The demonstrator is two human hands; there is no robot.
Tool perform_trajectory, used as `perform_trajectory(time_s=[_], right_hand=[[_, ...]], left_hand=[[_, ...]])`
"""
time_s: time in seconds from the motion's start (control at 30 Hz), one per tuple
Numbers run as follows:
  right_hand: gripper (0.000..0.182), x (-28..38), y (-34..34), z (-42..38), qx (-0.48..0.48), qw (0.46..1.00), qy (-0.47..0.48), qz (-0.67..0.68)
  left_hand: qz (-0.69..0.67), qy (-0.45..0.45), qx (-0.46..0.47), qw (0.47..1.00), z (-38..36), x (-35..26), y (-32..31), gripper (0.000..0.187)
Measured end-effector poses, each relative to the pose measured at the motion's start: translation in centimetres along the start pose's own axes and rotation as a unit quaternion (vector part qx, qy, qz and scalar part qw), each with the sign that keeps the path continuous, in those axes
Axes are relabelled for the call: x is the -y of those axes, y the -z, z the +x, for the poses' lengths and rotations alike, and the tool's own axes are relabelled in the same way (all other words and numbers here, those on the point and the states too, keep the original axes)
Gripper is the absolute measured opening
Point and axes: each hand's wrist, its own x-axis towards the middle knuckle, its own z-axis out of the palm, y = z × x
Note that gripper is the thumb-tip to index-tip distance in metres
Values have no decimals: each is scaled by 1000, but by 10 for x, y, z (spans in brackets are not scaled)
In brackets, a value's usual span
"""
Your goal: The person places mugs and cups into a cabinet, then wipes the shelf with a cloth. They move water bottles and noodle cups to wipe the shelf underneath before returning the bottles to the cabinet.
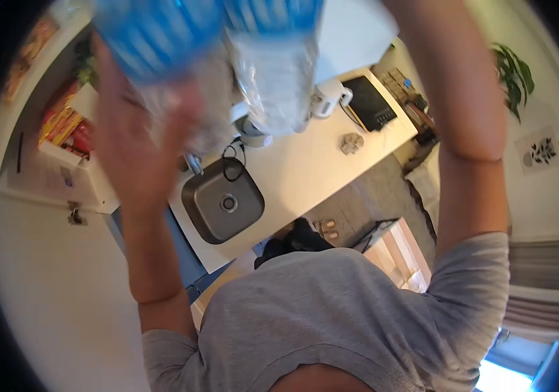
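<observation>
Both my arms are raised toward the top of the view. My left hand (139, 130), blurred by motion, is wrapped round a clear plastic package with a blue printed top (162, 39). Beside it, to the right, is a second package, blue above (276, 14) and clear, crinkled plastic over something whitish below (278, 85). My right forearm reaches up past the top edge of the view, so my right hand is out of sight. What the packages contain is too blurred to tell.
Below are a counter (299, 186) with a dark sink (224, 206), a white kettle (327, 98) and a black hob (371, 103). An open cupboard at left holds a red and yellow packet (67, 127). A cardboard box (394, 255) stands on the floor.
</observation>
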Motion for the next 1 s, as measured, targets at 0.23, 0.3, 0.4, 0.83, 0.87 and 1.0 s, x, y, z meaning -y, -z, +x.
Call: perform_trajectory(time_s=[0.23,0.3,0.4,0.83,0.87,1.0], right_hand=[[37,50,-56,-302,167,948,-261,76],[35,51,-76,-374,180,935,-290,97],[31,46,-113,-471,139,936,-311,94],[27,7,-205,-678,123,879,-459,40],[26,5,-205,-681,120,877,-464,38],[17,4,-194,-679,107,848,-512,88]], left_hand=[[-227,337,335,850,-188,32,-123,99],[-261,376,332,825,-247,56,-164,100],[-185,344,339,855,-317,98,-226,100],[-38,267,348,898,-454,209,-385,103],[-37,263,345,900,-457,210,-387,104],[-33,282,345,895,-463,212,-391,109]])
